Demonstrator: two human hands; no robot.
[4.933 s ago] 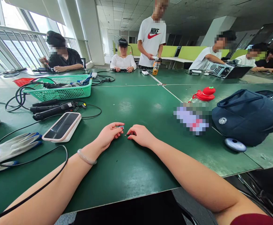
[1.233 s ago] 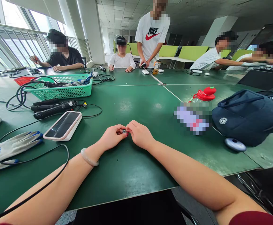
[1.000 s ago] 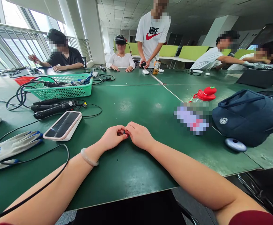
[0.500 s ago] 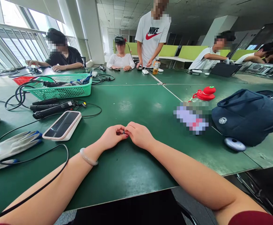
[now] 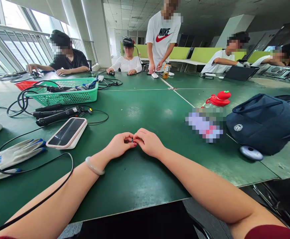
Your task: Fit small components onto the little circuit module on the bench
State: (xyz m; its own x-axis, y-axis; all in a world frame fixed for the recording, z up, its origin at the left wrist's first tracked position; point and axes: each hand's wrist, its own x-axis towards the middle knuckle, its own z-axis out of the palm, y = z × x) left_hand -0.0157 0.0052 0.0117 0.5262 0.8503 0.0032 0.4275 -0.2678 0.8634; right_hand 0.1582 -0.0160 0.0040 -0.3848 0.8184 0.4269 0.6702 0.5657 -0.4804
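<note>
My left hand [image 5: 118, 146] and my right hand [image 5: 148, 143] rest on the green table [image 5: 135, 179], fingertips pressed together. Between them they pinch a tiny dark part [image 5: 132, 140], too small to name. Both hands are closed in a pinch. A pale bangle [image 5: 94, 167] circles my left wrist.
Left of my hands lie a white-cased device with a dark screen [image 5: 67, 132], work gloves [image 5: 12, 157], black cables and dark tools [image 5: 56, 114], and a green basket [image 5: 65, 91]. At the right are a red-capped bottle [image 5: 211, 114], a navy bag [image 5: 264, 122] and a small round object [image 5: 251, 153]. Several people sit or stand at the far side.
About five seconds ago my hands were slightly apart; since then the fingertips have met over the tiny part and have stayed together. People at the far side have shifted a little.
</note>
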